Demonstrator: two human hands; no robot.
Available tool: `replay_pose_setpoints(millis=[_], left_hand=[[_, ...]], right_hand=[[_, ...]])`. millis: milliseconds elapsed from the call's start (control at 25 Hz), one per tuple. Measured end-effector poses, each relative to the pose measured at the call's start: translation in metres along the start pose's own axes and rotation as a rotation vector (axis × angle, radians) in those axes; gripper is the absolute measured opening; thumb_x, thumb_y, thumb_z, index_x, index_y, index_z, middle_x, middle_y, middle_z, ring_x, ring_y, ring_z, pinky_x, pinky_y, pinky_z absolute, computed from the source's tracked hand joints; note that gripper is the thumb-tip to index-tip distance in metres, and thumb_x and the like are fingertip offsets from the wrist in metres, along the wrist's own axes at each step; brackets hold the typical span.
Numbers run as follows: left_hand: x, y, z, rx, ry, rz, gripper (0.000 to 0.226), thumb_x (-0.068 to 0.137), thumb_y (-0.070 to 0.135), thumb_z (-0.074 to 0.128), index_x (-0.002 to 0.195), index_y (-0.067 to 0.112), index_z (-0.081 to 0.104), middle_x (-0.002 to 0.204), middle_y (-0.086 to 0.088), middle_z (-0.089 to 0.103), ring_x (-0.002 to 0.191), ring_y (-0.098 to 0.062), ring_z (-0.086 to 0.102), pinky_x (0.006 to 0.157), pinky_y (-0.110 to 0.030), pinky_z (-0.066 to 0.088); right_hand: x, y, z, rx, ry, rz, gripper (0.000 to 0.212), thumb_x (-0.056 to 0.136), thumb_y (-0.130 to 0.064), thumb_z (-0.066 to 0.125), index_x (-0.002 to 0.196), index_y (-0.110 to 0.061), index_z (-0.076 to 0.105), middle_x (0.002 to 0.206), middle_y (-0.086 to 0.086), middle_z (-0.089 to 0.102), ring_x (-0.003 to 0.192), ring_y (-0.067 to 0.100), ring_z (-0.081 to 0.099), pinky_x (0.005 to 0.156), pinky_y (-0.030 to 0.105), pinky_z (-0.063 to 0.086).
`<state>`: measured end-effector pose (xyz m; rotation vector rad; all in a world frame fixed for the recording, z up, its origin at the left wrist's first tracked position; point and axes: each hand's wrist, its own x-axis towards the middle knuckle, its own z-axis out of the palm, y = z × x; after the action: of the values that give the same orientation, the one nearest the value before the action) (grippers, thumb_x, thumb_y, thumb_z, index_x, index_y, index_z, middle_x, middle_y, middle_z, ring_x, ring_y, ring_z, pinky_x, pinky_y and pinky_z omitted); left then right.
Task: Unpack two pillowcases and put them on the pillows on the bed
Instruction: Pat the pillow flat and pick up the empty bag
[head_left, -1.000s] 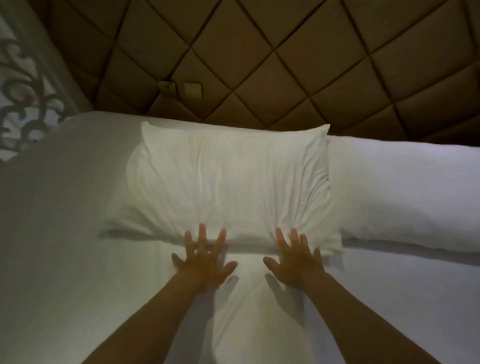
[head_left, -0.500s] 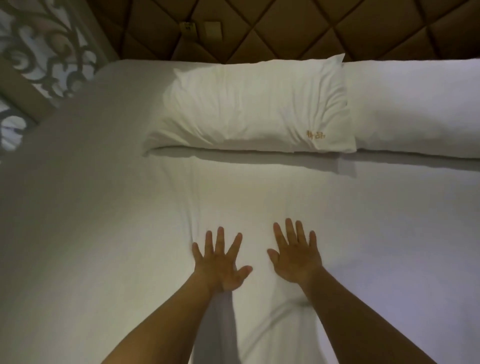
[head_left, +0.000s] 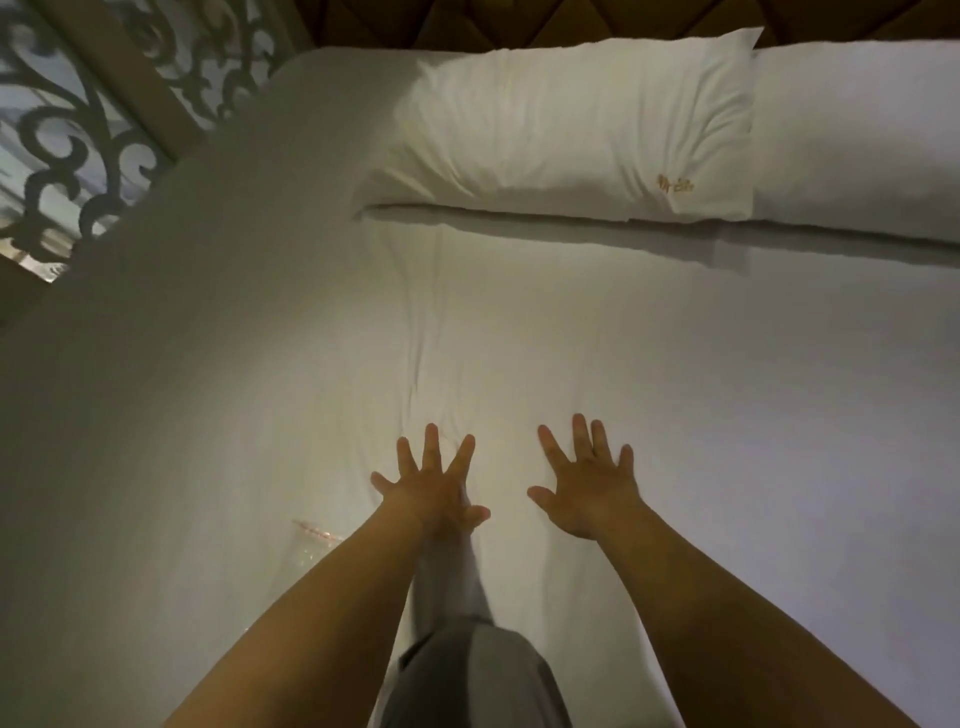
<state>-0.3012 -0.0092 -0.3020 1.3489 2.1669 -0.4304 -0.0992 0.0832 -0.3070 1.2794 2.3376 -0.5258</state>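
Observation:
A white pillow (head_left: 566, 130) in a wrinkled case with a small gold embroidered mark lies at the head of the bed. A second white pillow (head_left: 857, 140) lies to its right, touching it and partly cut off by the frame. My left hand (head_left: 431, 486) lies flat on the white sheet (head_left: 208, 415) with fingers spread, well short of the pillows. My right hand (head_left: 589, 480) is flat beside it, fingers also spread. Neither hand holds anything.
A clear plastic wrapper (head_left: 311, 545) lies on the sheet just left of my left forearm. A grey-trousered knee (head_left: 467, 670) rests on the bed between my arms. A carved lattice screen (head_left: 78, 130) stands past the left edge; a padded brown headboard (head_left: 519, 21) runs behind the pillows.
My hands left the pillow's front edge and slid back down the sheet toward me. The view dropped, so the pillows now sit farther up and the wrapper and knee show.

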Motion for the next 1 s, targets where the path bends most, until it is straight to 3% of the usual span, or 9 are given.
replay_pose_setpoints(millis=[80,160,600,800,920,1000], left_hand=[[-0.001,-0.005,0.021,0.061,0.079,0.010,0.112,0.064,0.097,0.033,0.144,0.048,-0.027,0.152,0.001,-0.043,0.138,-0.041,-0.036,0.106,-0.077,-0.005],[0.006,-0.009,0.035,0.084,0.115,0.020,0.108,0.064,0.098,0.022,0.141,0.046,-0.034,0.147,0.000,-0.049,0.135,-0.041,-0.040,0.105,-0.077,-0.008],[0.027,-0.019,0.052,0.086,0.215,0.065,0.103,0.055,0.099,-0.001,0.135,0.048,-0.041,0.143,0.001,-0.054,0.133,-0.039,-0.044,0.105,-0.074,-0.014],[0.005,-0.020,0.036,0.058,0.135,0.091,0.093,0.075,0.091,0.020,0.139,0.051,-0.034,0.151,0.001,-0.044,0.138,-0.037,-0.037,0.109,-0.070,-0.013],[-0.031,-0.038,0.003,0.129,0.059,0.162,0.097,0.078,0.084,0.039,0.148,0.046,-0.016,0.162,-0.003,-0.020,0.148,-0.039,-0.014,0.114,-0.069,0.001],[-0.051,-0.062,-0.012,0.154,0.122,0.058,0.106,0.069,0.086,0.050,0.148,0.043,-0.005,0.163,-0.007,-0.001,0.148,-0.043,0.003,0.110,-0.072,0.011]], right_hand=[[0.000,0.002,0.015,-0.016,0.066,-0.012,0.080,0.088,-0.077,0.011,0.148,-0.039,-0.026,0.158,0.007,-0.032,0.145,0.034,-0.026,0.116,0.063,-0.006],[0.004,0.002,0.030,-0.018,0.137,-0.004,0.079,0.087,-0.079,0.004,0.146,-0.039,-0.030,0.155,0.006,-0.037,0.143,0.033,-0.031,0.114,0.063,-0.011],[0.008,-0.001,0.043,-0.040,0.195,0.016,0.076,0.087,-0.076,-0.005,0.145,-0.036,-0.034,0.152,0.008,-0.041,0.140,0.033,-0.037,0.111,0.063,-0.017],[-0.018,-0.010,0.053,0.001,0.148,-0.003,0.073,0.090,-0.072,-0.003,0.146,-0.035,-0.032,0.153,0.005,-0.039,0.140,0.030,-0.037,0.114,0.059,-0.017],[-0.029,-0.015,0.053,0.038,0.105,0.004,0.072,0.090,-0.071,-0.003,0.147,-0.036,-0.031,0.155,0.004,-0.037,0.142,0.029,-0.035,0.115,0.057,-0.016],[-0.028,-0.016,0.053,0.021,0.080,0.023,0.072,0.089,-0.070,-0.004,0.147,-0.036,-0.031,0.154,0.004,-0.038,0.143,0.029,-0.033,0.115,0.057,-0.016]])
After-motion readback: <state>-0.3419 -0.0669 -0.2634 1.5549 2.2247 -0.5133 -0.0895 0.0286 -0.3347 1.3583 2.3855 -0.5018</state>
